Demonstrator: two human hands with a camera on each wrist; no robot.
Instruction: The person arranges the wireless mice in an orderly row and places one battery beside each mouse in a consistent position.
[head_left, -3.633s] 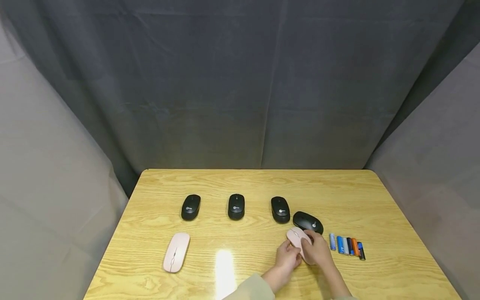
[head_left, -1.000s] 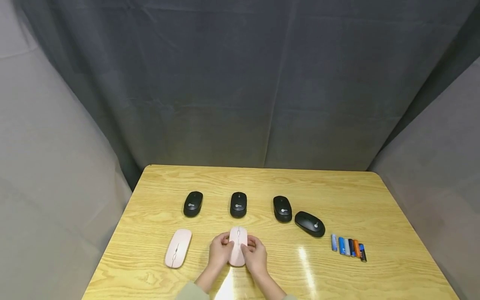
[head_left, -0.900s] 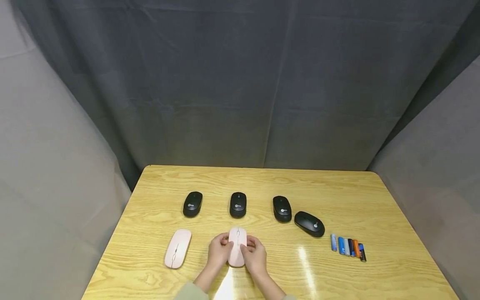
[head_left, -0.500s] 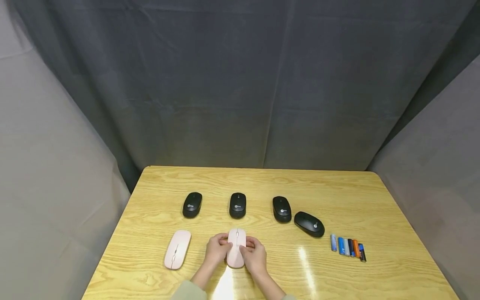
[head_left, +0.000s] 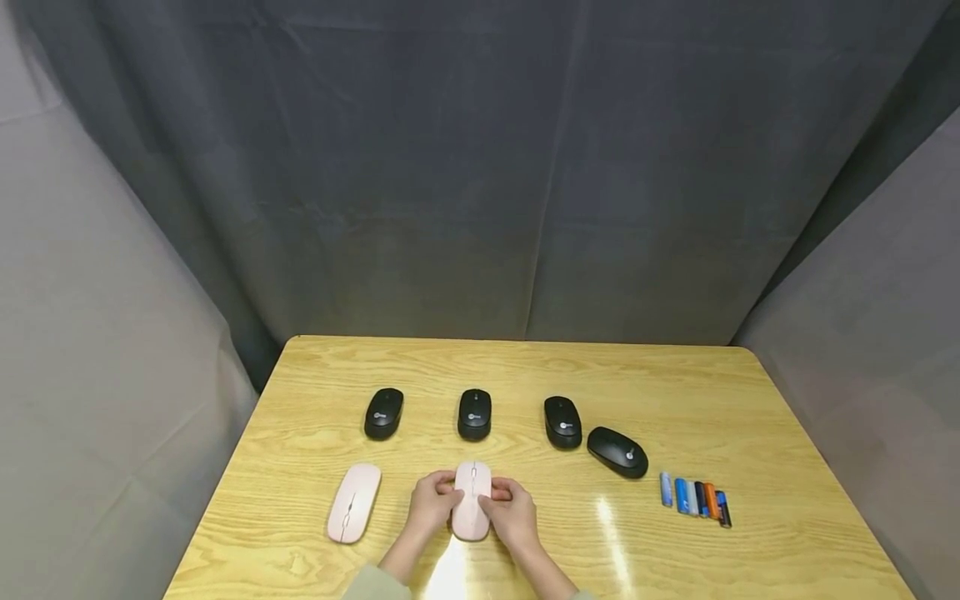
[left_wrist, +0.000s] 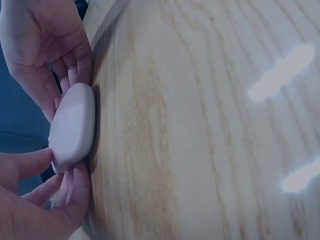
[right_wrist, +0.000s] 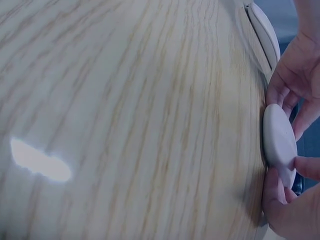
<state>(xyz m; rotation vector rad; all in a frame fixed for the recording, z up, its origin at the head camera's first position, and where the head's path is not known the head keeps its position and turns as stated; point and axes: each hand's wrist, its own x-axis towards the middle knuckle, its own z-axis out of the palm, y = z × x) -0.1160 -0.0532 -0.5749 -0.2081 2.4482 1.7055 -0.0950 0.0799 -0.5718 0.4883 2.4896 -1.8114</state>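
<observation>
A pink computer mouse [head_left: 472, 502] lies on the wooden table in the middle of the near row, its scroll wheel end pointing away from me. My left hand [head_left: 431, 506] grips its left side, thumb on the top edge and fingers curled at the flank. From the other side my right hand [head_left: 513, 514] pinches it in the same way. Both wrist views show the mouse [left_wrist: 73, 129] between the two hands, low at the table surface. Another pink mouse [head_left: 354, 503] lies to the left, slightly slanted, with nothing touching it.
Several black mice stand behind: one at far left [head_left: 384, 414], one in the middle [head_left: 475, 414], one right of centre [head_left: 562, 422], and a slanted one [head_left: 618, 452]. Several batteries [head_left: 695, 498] lie side by side at the right. A grey curtain [head_left: 420, 183] hangs behind the table.
Since the oldest frame, both hands have brought the pink mouse left from beside the slanted black mouse to the middle and straightened it. Over the last second, the hands and mouse have barely moved.
</observation>
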